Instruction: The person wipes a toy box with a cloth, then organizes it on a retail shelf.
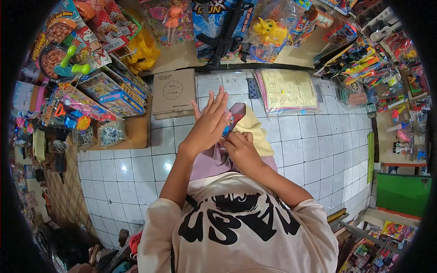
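Note:
My left hand (210, 119) is held up over my lap, its fingers stretched out and slightly apart, with nothing visible in it. Close beside it, the fingers of my right hand (243, 148) are curled in a pinch. What they grip is mostly hidden; a small blue piece (226, 130) and some shiny, clear-looking material show between the two hands. Pale yellow cloth (257, 134) lies next to my right hand. Mauve fabric (202, 166) covers my lap under both wrists.
A brown wall clock box (173, 93) and a stack of printed sheets in plastic (287, 91) lie on the white tiled floor (314, 150). Packaged toys (109, 91) crowd the left, and a toy gun (223, 36) hangs ahead. A green panel (403, 193) stands right.

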`<state>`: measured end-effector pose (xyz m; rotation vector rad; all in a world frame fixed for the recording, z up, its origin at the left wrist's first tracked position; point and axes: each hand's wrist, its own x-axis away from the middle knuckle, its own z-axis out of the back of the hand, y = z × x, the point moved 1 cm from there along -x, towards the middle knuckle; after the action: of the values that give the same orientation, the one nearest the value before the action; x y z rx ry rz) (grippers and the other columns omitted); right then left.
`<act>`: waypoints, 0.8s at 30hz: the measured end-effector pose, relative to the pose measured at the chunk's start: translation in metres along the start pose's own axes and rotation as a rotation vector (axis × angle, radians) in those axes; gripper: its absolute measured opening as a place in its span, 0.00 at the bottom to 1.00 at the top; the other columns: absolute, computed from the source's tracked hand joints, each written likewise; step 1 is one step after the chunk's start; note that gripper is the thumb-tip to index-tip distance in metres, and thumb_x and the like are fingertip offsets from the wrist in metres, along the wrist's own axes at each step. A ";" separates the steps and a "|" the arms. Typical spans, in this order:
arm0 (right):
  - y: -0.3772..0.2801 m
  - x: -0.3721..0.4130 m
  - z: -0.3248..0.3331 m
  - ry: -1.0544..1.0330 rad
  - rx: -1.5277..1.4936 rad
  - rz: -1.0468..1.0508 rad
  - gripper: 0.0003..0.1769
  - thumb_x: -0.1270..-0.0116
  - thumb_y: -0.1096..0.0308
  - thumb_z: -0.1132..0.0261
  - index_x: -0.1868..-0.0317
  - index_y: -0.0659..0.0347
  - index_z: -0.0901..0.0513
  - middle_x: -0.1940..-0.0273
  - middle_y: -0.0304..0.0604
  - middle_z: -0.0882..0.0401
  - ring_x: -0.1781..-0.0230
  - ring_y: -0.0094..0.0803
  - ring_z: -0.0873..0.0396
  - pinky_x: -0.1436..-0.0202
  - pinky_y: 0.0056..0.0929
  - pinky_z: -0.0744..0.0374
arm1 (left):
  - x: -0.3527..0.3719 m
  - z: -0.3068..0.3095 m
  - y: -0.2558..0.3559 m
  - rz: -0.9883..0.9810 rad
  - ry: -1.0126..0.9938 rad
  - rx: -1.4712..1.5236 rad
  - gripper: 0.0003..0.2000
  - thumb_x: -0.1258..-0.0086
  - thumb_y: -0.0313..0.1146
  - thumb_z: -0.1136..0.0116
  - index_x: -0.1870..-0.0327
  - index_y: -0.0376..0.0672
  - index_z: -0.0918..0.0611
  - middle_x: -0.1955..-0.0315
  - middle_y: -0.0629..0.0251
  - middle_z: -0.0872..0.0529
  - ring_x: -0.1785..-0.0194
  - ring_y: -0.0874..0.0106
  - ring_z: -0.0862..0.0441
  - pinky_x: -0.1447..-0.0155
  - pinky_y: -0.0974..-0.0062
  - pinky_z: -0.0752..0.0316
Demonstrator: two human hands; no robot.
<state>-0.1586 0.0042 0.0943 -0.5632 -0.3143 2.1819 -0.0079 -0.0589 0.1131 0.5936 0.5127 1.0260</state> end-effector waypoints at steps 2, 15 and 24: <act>-0.001 -0.002 0.008 -0.041 -0.017 0.004 0.14 0.44 0.73 0.41 0.57 0.57 0.17 0.61 0.40 0.27 0.55 0.32 0.28 0.52 0.33 0.39 | 0.000 0.000 0.002 0.003 -0.005 0.029 0.27 0.23 0.43 0.67 0.26 0.43 0.47 0.25 0.61 0.54 0.23 0.55 0.60 0.32 0.40 0.83; 0.006 -0.003 0.012 -0.101 -0.025 0.082 0.14 0.44 0.70 0.42 0.57 0.59 0.18 0.59 0.38 0.26 0.54 0.30 0.28 0.52 0.32 0.36 | 0.001 0.005 -0.006 0.014 0.002 0.011 0.26 0.22 0.43 0.68 0.26 0.44 0.47 0.25 0.62 0.54 0.23 0.53 0.60 0.32 0.40 0.84; 0.035 0.008 0.072 -0.320 -0.212 0.150 0.12 0.43 0.72 0.41 0.59 0.56 0.16 0.59 0.37 0.23 0.52 0.33 0.26 0.48 0.32 0.32 | 0.001 0.007 -0.004 0.043 0.000 0.073 0.27 0.23 0.44 0.66 0.26 0.44 0.48 0.25 0.62 0.55 0.23 0.53 0.61 0.32 0.40 0.84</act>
<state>-0.2223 -0.0126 0.1405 -0.3585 -0.7002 2.4016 -0.0002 -0.0612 0.1151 0.6718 0.5415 1.0513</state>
